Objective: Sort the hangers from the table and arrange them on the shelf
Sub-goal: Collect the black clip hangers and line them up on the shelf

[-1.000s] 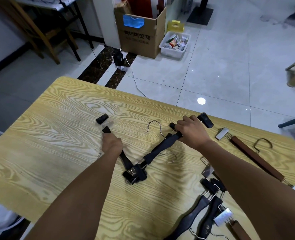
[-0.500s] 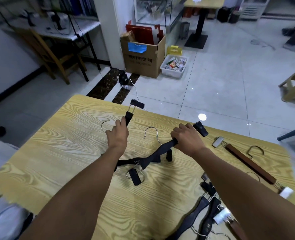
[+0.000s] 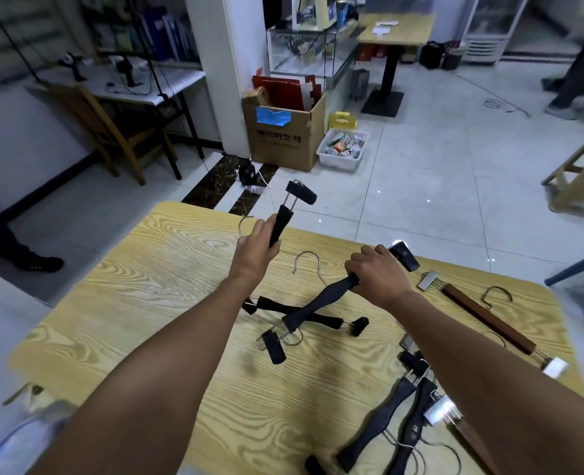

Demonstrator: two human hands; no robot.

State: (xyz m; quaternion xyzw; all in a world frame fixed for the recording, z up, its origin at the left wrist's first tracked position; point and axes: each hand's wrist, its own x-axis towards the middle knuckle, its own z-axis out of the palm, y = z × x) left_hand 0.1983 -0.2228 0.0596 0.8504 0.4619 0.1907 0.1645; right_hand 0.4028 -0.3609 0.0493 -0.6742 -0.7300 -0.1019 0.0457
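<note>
Hangers (image 3: 313, 308) at frame centre looked stiff and light, so I had both hands (image 3: 256, 253) (image 3: 378, 274) clenched around black bars, clear of clips, above the counter (image 3: 129, 303).

Black clip hangers (image 3: 313, 306) lie crossed mid-table; one brown wooden hanger (image 3: 486, 317) lies at right; more black ones (image 3: 386, 426) nearby.

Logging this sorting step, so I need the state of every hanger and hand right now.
left hand: grip shut on black hanger, lifted and tilted
right hand: grip shut on second black hanger, its far end low
third black hanger: lying under it
brown hanger: flat, untouched
near black hangers: piled, untouched
</note>
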